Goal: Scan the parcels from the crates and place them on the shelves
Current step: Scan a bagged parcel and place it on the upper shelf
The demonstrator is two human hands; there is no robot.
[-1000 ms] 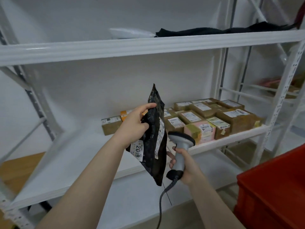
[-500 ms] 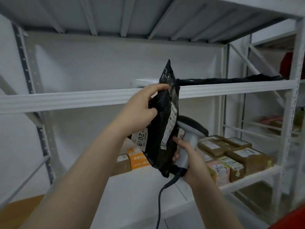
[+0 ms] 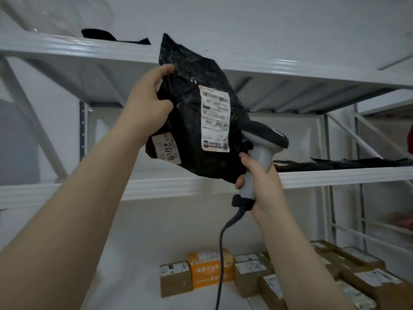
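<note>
Left hand (image 3: 147,108): bare across the back, thumb and fingers. Behind the grip, the wrist continues into the left forearm (image 3: 89,209), which is bare along its full visible length to the lower left edge. Right hand (image 3: 261,186): likewise bare, with the back of the hand and fingertips exposed. Below its grip, the right forearm (image 3: 297,253) is bare to the bottom edge. Nail detail is too blurred to tell.

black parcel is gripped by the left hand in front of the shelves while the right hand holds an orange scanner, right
Not quite: the head view shows the scanner in the right hand is grey and black, not orange. The left hand does grip the black parcel in front of the shelves.
</note>
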